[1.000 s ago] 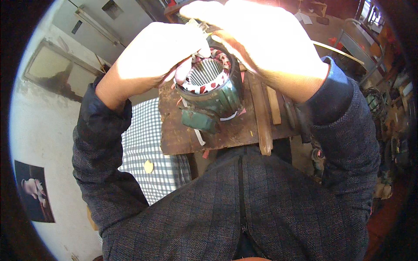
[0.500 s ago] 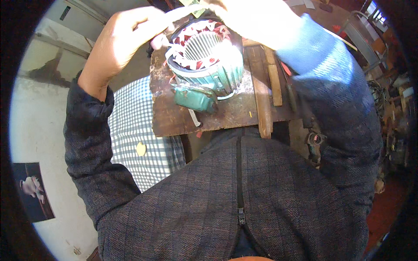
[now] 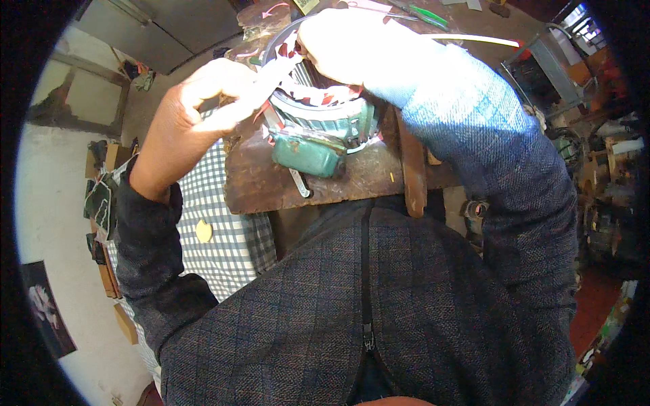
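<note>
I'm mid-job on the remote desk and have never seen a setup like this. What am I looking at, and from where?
No machine arm here: a person works with two bare hands. The wide fisheye camera sits on the person's head, looking down, so edges bend and the dark jacket fills the bottom. On a worn wooden board rests a green ribbed motor housing, with red-and-white pieces around its inner ring. The left hand and right hand are both at that ring; glare hides whether either pinches anything. A wooden strip lies to the right, and a green-handled tool at the far side.
</note>
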Tool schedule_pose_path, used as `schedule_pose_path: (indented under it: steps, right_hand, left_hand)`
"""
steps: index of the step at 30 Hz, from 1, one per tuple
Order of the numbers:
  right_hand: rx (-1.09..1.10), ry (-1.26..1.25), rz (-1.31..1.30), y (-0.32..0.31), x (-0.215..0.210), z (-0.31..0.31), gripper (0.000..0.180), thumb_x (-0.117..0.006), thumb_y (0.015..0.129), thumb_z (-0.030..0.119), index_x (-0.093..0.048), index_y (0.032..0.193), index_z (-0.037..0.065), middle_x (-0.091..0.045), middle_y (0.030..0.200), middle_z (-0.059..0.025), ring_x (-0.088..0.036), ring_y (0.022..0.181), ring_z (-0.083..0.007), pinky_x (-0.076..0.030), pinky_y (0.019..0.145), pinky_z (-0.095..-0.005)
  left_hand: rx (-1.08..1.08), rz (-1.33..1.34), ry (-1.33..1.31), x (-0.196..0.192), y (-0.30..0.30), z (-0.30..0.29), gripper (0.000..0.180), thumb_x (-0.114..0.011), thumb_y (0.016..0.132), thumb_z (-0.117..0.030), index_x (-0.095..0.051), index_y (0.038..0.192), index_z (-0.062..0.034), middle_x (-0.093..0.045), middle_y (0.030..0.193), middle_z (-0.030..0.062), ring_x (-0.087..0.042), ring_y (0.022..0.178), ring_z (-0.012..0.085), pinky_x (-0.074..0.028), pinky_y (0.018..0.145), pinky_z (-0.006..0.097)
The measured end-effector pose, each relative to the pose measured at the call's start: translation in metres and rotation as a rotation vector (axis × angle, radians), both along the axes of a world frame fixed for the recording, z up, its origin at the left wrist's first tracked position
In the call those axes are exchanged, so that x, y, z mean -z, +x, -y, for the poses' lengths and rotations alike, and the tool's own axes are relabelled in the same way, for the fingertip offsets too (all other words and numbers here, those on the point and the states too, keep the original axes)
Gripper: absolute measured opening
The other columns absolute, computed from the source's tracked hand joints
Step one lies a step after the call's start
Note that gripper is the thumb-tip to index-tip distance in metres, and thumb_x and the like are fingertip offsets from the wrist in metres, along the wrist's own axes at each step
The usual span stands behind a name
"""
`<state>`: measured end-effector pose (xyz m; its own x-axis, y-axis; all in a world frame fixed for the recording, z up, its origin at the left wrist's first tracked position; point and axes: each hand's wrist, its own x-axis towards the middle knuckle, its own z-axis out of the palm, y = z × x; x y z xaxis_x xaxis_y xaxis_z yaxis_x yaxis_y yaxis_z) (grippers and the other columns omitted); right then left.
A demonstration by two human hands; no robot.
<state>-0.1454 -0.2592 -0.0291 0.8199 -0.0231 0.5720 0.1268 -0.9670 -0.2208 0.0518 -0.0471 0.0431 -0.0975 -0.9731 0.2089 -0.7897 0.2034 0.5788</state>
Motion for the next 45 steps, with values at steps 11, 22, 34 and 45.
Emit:
schedule_pose_path:
  steps: [11, 22, 34, 45]
  right_hand:
    - [-0.039, 0.038, -0.022, -0.003, -0.002, 0.002, 0.021, -0.056, 0.099, 0.016, -0.066, 0.109, 0.001, -0.064, 0.101, -0.0179, -0.064, 0.095, -0.0349, -0.052, 0.088, -0.0451]
    - [-0.039, 0.031, -0.032, 0.005, 0.003, 0.005, 0.023, -0.057, 0.099, 0.015, -0.065, 0.116, 0.001, -0.064, 0.11, -0.0185, -0.063, 0.102, -0.0344, -0.052, 0.092, -0.0442]
    - [-0.186, -0.161, 0.022, -0.023, -0.025, 0.02, 0.029, -0.059, 0.099, 0.014, -0.064, 0.123, 0.0, -0.064, 0.12, -0.0191, -0.063, 0.109, -0.0338, -0.052, 0.096, -0.0432]
    - [-0.34, -0.184, 0.074, -0.03, -0.037, 0.029, 0.034, -0.06, 0.098, 0.013, -0.063, 0.13, 0.0, -0.065, 0.128, -0.0197, -0.063, 0.116, -0.0333, -0.052, 0.1, -0.0423]
  left_hand:
    - [0.083, 0.085, -0.284, 0.039, -0.017, 0.008, 0.017, -0.075, 0.087, -0.003, -0.076, 0.103, 0.0018, -0.072, 0.096, 0.0152, -0.07, 0.08, 0.0258, -0.058, 0.072, 0.033]
    - [-0.016, 0.092, -0.262, 0.042, -0.03, 0.017, 0.019, -0.074, 0.086, -0.003, -0.076, 0.104, -0.0001, -0.074, 0.098, 0.0156, -0.072, 0.088, 0.0313, -0.057, 0.082, 0.037]
    - [-0.11, 0.325, -0.438, 0.055, -0.036, 0.021, 0.023, -0.076, 0.085, -0.007, -0.076, 0.108, -0.0028, -0.074, 0.101, 0.0148, -0.071, 0.091, 0.0331, -0.057, 0.085, 0.038]
    - [-0.066, 0.424, -0.434, 0.06, -0.053, 0.017, 0.027, -0.075, 0.085, -0.009, -0.074, 0.111, -0.0033, -0.07, 0.108, 0.0173, -0.066, 0.101, 0.0375, -0.054, 0.089, 0.044]
